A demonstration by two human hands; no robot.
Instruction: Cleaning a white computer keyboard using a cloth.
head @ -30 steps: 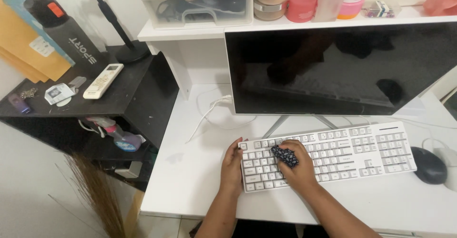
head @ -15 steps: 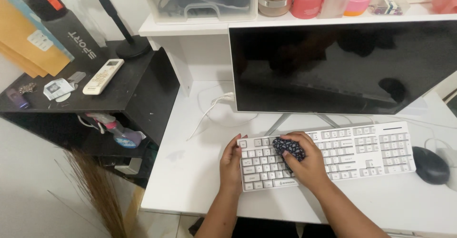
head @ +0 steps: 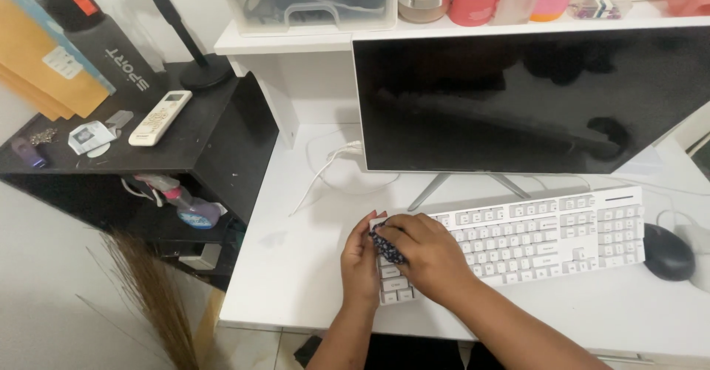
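A white keyboard (head: pixel 532 233) lies on the white desk (head: pixel 296 281) in front of a dark monitor (head: pixel 518 96). My left hand (head: pixel 359 263) holds the keyboard's left edge, fingers curled against it. My right hand (head: pixel 425 255) presses a small dark blue patterned cloth (head: pixel 386 248) onto the keys at the keyboard's left end, right beside my left hand. Most of the cloth is hidden under my fingers.
A black mouse (head: pixel 667 251) sits right of the keyboard. A white cable (head: pixel 325 170) trails left of the monitor. A black side shelf (head: pixel 148 137) carries a white remote (head: pixel 160 117) and small items. Jars and drawers stand on the upper white shelf (head: pixel 296 41).
My right hand has slid the cloth leftward across the keys, from the keyboard's middle-left to its left end. The left hand stays on the left edge.
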